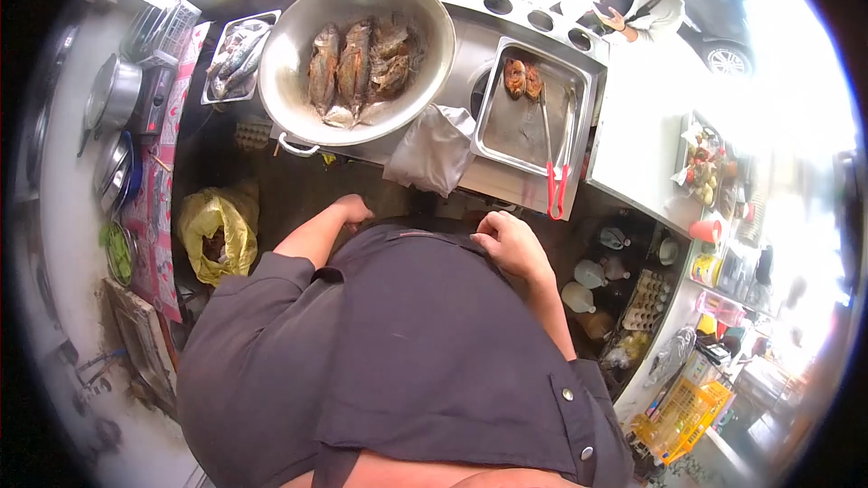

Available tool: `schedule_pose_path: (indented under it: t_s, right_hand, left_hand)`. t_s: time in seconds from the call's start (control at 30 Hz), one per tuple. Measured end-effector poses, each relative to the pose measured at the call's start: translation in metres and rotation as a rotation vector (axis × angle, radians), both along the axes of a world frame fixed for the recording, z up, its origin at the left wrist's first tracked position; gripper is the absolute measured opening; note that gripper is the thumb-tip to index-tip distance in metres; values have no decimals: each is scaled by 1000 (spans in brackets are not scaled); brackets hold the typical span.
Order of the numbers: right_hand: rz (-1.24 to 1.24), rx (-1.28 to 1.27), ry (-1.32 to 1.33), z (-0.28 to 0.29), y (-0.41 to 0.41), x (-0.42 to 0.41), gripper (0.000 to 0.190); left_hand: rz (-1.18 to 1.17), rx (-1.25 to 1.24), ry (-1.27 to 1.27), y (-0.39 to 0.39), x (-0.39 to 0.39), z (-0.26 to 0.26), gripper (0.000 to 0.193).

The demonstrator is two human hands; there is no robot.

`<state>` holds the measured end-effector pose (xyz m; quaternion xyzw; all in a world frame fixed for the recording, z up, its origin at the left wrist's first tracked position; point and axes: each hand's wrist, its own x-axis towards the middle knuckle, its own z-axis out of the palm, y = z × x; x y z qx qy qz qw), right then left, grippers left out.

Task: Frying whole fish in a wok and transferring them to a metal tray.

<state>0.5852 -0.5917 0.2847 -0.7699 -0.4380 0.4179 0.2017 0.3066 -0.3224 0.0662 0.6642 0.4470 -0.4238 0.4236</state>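
My left hand (pixel 353 211) hangs curled at the left side of my dark apron (pixel 420 325); its fingers are mostly hidden. My right hand (pixel 503 238) is by the apron's right side, fingers bent, with nothing visible in it. Ahead of me, a large two-handled metal pan (pixel 285 91) holds browned whole fish (pixel 356 68) and broken fish pieces (pixel 391 68). A grey cloth (pixel 434 149) drapes over the counter's front edge. On the right, a steel tray (pixel 522 132) contains browned pieces (pixel 523 78) and red-handled tongs (pixel 557 190), whose handles overhang its near edge.
A smaller tray of silvery fish (pixel 241 57) stands left of the pan. Below are a yellow sack (pixel 218 234), plastic jugs (pixel 580 297) and egg trays (pixel 647 298). A white counter (pixel 637 142) extends right. Another person (pixel 637 0) stands across the counter, holding a dark object.
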Motion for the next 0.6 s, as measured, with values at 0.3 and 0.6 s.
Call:
schedule_pose_path:
  t_s: [0.3, 0.6]
  right_hand:
    - [-191, -310, 5, -80, -67, 20, 33]
    - [-403, -706, 15, -164, -224, 39, 44]
  left_hand:
    - [-542, 159, -82, -1, 49, -50, 51]
    - [-663, 21, -37, -45, 83, -60, 55]
